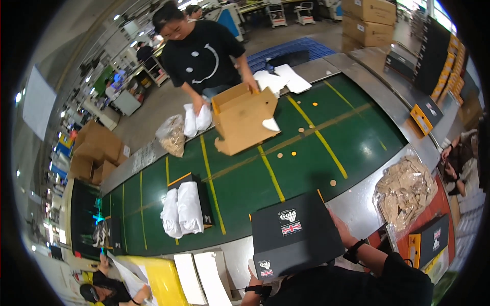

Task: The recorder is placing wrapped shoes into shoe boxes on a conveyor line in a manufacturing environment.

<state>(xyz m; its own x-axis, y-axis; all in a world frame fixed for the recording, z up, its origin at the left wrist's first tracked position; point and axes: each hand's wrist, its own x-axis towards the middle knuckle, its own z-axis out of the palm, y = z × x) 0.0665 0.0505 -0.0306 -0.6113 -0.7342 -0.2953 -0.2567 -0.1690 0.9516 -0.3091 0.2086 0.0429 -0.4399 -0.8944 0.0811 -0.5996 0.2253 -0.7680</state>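
A closed black shoebox [301,229] with orange edges and a printed flag sits between my two hands, at the belt's near edge. My left hand [253,274] grips its near left corner; most of the fingers are hidden by the box. Against its right side presses my right hand [343,230], partly covered by the lid. Both wrists wear dark bands. Left of the box, two white wrapped bundles [182,208] lie on another black box on the green conveyor belt [235,188].
Across the belt, a person handles an opened brown box [245,120] beside white wrapped bundles [197,120]. White paper sheets [283,80] lie beyond. A bag of brown pieces [407,193] and a black shoebox [429,242] are at my right. White strips [200,279] stand at near left.
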